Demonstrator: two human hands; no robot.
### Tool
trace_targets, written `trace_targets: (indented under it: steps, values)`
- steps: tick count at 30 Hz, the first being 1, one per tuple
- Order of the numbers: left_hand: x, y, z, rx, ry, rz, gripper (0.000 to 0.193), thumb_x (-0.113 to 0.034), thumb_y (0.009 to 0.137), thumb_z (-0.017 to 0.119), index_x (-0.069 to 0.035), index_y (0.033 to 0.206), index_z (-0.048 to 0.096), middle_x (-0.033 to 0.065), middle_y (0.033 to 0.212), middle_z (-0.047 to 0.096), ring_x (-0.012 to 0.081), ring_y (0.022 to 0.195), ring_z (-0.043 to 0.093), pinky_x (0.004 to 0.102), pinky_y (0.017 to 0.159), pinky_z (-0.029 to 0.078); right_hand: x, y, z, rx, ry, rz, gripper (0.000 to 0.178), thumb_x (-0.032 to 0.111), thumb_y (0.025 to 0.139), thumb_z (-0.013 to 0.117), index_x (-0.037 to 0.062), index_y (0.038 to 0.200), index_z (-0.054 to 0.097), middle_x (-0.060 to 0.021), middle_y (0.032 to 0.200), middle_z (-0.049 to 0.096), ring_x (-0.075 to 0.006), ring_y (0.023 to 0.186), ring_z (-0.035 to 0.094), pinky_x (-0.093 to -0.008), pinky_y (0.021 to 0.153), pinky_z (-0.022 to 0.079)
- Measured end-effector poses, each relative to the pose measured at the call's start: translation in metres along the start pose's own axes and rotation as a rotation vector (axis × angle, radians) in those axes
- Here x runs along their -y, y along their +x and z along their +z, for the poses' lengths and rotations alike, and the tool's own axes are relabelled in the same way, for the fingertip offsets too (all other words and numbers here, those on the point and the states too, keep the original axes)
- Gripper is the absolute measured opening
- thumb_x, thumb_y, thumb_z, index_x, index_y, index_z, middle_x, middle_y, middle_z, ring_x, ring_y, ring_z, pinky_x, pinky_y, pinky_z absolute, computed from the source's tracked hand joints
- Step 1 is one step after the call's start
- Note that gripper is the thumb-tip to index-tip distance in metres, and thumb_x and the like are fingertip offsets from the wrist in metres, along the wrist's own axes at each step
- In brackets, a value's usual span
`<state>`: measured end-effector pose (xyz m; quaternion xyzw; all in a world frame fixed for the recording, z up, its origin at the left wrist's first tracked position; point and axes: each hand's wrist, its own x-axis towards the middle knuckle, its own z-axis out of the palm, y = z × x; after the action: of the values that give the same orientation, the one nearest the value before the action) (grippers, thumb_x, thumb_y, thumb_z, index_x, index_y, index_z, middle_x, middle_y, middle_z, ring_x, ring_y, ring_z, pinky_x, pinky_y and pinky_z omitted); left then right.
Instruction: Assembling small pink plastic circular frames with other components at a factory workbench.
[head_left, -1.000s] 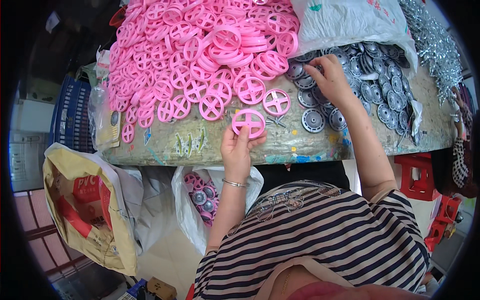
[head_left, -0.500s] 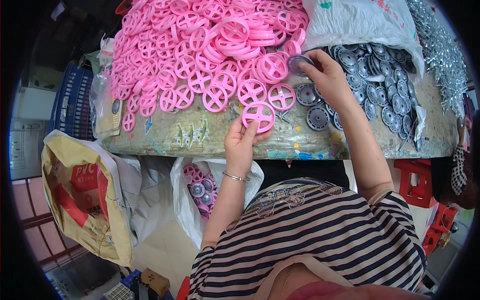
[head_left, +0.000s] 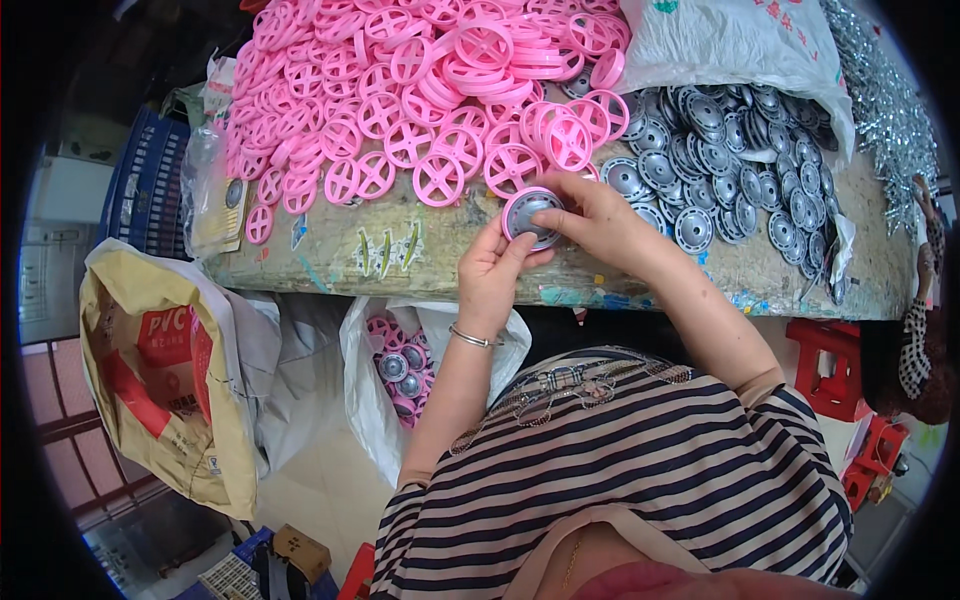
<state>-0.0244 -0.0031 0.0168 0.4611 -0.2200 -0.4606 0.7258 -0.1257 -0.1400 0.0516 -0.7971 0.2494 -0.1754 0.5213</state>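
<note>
Over the table's front edge, my left hand [head_left: 490, 272] grips a pink plastic wheel [head_left: 508, 222] by its lower left side. A grey domed hubcap [head_left: 535, 208] lies against the wheel's face, with the pink rim showing round it. My right hand [head_left: 608, 226] is closed on the hubcap from the right, its thumb on the dome. Whether the hubcap is seated in the wheel, I cannot tell. Just beyond my hands spreads a large heap of pink four-spoked wheels [head_left: 409, 143]. To the right lies a pile of grey hubcaps [head_left: 692, 229].
Below the table edge, an open white bag [head_left: 367, 425] holds pink wheels with grey hubcaps. Left of it stands a tan sack [head_left: 105, 285]. A white plastic bag [head_left: 735, 45] and silver tinsel [head_left: 885, 130] lie at the back right. Red stools [head_left: 825, 365] stand at right.
My right hand has brought a grey hubcap from the pile leftward onto the pink wheel. The left hand still holds the wheel, and both hands now meet at it.
</note>
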Motion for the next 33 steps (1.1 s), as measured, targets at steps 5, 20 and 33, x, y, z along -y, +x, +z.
trace_targets:
  steps: [5, 20, 33]
  values:
    - [0.003, 0.002, -0.001, -0.057, 0.001, 0.01, 0.037, 0.001, 0.092, 0.05, 0.002, 0.128, 0.048, 0.0085, 0.114, 0.058, 0.0162, 0.098, 0.06, 0.0318, 0.083, 0.056, -0.005, 0.006, 0.004, 0.153, 0.155, 0.128, 0.028, 0.011, 0.084, 0.067, 0.0016, 0.108, 0.057, -0.0014, 0.087, 0.061, -0.0075, 0.079, 0.054, -0.0237, 0.069, 0.046]
    - [0.003, -0.005, 0.002, -0.065, -0.003, 0.056, 0.037, -0.009, 0.098, 0.044, 0.002, 0.132, 0.042, 0.0106, 0.12, 0.055, 0.0191, 0.102, 0.059, 0.0345, 0.087, 0.054, -0.005, -0.015, 0.022, 0.058, 0.45, 0.152, 0.024, 0.016, 0.089, 0.061, 0.0006, 0.108, 0.058, -0.0024, 0.092, 0.062, -0.0085, 0.086, 0.055, -0.0252, 0.076, 0.046]
    - [0.005, -0.001, 0.0, 0.051, 0.09, 0.365, 0.077, -0.023, 0.087, 0.066, -0.004, 0.145, 0.02, 0.0121, 0.133, 0.043, 0.0221, 0.123, 0.043, 0.034, 0.104, 0.033, 0.018, -0.012, 0.018, 0.103, 0.193, -0.059, 0.025, 0.022, 0.086, 0.064, 0.0034, 0.102, 0.064, -0.009, 0.091, 0.065, -0.0138, 0.085, 0.06, -0.0296, 0.078, 0.048]
